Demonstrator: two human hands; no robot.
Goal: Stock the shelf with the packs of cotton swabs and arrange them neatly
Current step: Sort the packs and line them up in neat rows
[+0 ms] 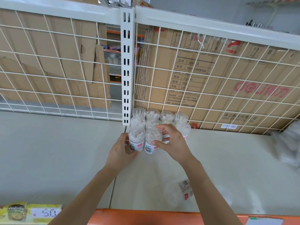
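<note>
— What had the hands got hold of?
— The left hand [121,148] gripped the front-left pack [136,138], upright on the shelf [65,151]. The right hand [173,143] curled thumb and fingers round the neighbouring pack [151,143].
— And the rest?
— The stocked rows [167,116] stood just beyond the fingertips, against the wire grid [211,78]. A fallen pack [177,194] lay beside the right forearm.

Single head-worn wide-angle view, looking forward and down onto a shelf [65,151] from close in, wire grid back panel [211,70] straight ahead at the far edge, orange shelf lip [146,216] nearest, both forearms entering from below, edges bowed by lens.
</note>
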